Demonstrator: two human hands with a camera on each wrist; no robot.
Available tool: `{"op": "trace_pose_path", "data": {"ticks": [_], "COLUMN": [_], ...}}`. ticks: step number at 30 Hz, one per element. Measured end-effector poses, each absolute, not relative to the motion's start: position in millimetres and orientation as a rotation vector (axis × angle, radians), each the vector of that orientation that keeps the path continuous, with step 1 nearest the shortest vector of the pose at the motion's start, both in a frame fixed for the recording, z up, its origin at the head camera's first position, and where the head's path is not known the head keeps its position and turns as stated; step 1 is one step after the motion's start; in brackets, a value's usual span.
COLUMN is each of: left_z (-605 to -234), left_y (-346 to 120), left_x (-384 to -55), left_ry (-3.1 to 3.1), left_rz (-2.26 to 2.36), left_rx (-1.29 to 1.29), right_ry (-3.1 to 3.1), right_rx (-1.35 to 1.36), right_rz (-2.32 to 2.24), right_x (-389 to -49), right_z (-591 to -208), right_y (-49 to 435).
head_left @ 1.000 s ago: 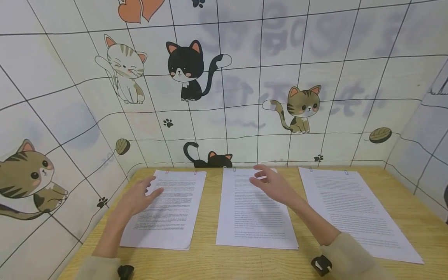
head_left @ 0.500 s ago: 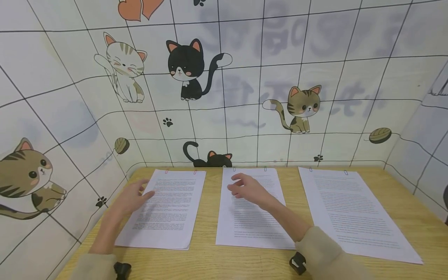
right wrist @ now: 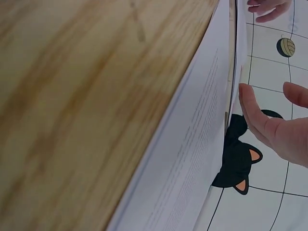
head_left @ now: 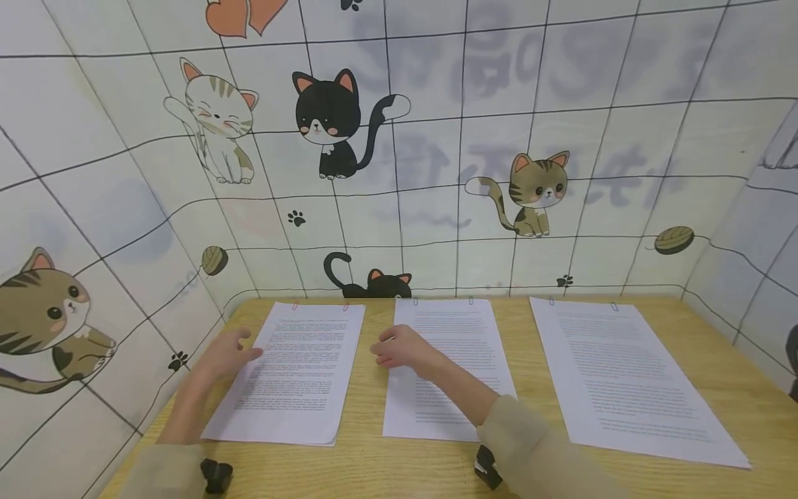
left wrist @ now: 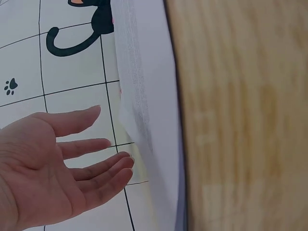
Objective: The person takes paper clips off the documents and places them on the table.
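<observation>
Three stacks of printed paper lie side by side on the wooden table. My left hand point(head_left: 223, 355) hovers over the left edge of the left stack point(head_left: 299, 374), fingers loosely bent and holding nothing. In the left wrist view the palm of the left hand point(left wrist: 53, 173) shows, with fingers spread apart. My right hand point(head_left: 405, 348) is above the left edge of the middle stack point(head_left: 445, 409), also holding nothing. The right wrist view shows the right hand point(right wrist: 276, 127) with thumb and fingers apart. The right stack point(head_left: 636, 388) has no hand near it.
Two reddish paper clips point(head_left: 295, 306) sit on the left stack's top edge. Paper clips point(head_left: 470, 301) also show on the middle stack, and others point(head_left: 614, 306) on the right one. A cat-patterned wall covering point(head_left: 430, 229) rises behind the wooden table point(head_left: 361, 464).
My right hand has moved left and down, from the middle stack's upper right to its left edge. My left hand has drifted slightly left and down. The stacks stay in place.
</observation>
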State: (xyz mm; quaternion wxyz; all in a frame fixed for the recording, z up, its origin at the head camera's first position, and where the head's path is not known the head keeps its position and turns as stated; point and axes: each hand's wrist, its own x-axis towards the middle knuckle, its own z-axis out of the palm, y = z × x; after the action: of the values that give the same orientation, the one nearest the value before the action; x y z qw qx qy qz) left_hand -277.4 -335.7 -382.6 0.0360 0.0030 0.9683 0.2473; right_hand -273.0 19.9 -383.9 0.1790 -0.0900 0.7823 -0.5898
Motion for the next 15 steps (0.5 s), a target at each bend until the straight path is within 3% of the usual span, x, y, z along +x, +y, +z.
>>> {"op": "trace_pose_path", "data": {"ticks": [15], "left_z": [-384.4], "left_y": [-336.8], "left_x": [-281.0], "left_ry": [2.927], "left_rz": [0.747], "left_rx": [-0.092], "right_ry": [2.192], "right_rx": [-0.003], "right_rz": [-1.765], "right_x": [-268.9], "right_z": [-388.0], "right_y": [-21.3]}}
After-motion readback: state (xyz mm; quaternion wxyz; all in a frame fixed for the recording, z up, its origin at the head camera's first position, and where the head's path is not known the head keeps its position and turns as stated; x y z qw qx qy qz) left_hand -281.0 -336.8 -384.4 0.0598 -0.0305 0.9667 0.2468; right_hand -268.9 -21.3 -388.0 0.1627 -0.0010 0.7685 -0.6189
